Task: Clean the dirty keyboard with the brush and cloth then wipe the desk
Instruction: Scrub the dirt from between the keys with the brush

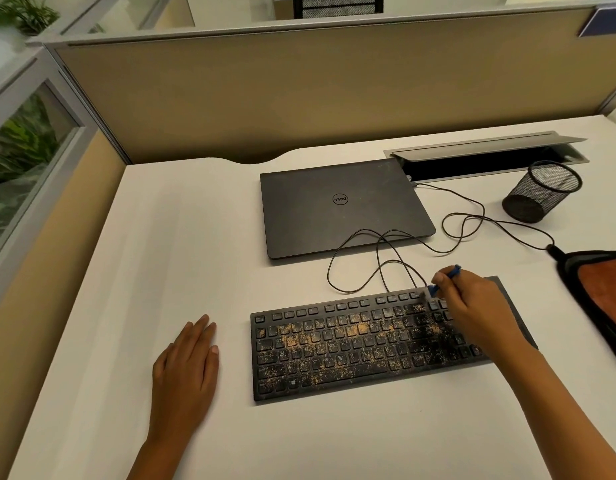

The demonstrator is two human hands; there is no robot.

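Brush (444,279) on keyboard (362,344).
Our right hand (473,303) grips it, bristles just below our fingertips; our left hand (187,362) lies flat on the desk (182,237), fingers straight.

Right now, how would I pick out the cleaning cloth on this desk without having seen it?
Start at the crumb-covered keyboard near the front of the white desk and look to its right edge. There, cut off by the frame, lies the cloth: orange with a dark border, the only soft, coloured thing there.
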